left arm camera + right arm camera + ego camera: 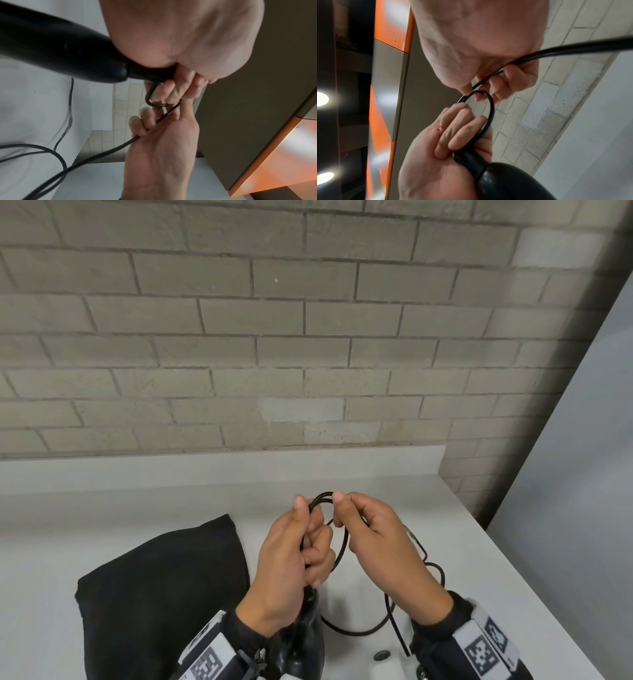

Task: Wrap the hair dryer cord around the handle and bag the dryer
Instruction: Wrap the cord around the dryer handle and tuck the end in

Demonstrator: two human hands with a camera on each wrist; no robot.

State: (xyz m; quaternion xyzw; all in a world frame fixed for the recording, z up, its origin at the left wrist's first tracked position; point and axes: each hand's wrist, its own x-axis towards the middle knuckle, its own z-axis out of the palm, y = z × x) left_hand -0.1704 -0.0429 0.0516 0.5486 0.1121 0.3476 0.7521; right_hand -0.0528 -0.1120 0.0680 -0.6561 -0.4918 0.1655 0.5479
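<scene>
The black hair dryer (305,642) hangs low at the bottom centre, handle end up (60,44) (505,180). My left hand (298,542) (450,135) grips the stiff cord collar at the handle's end, thumb on a small loop of the black cord (322,497) (490,108). My right hand (346,508) (154,121) pinches the same loop from the right, and the cord runs on through its curled fingers (513,75). The remaining cord (359,631) (56,155) trails in slack curves over the counter. The black cloth bag (161,594) lies flat left of the hands.
A white counter (102,529) runs under everything, with a low upstand and a grey brick wall (308,337) behind. Its right edge (513,563) drops off close to my right wrist. A small dark round thing (381,655) lies near the front.
</scene>
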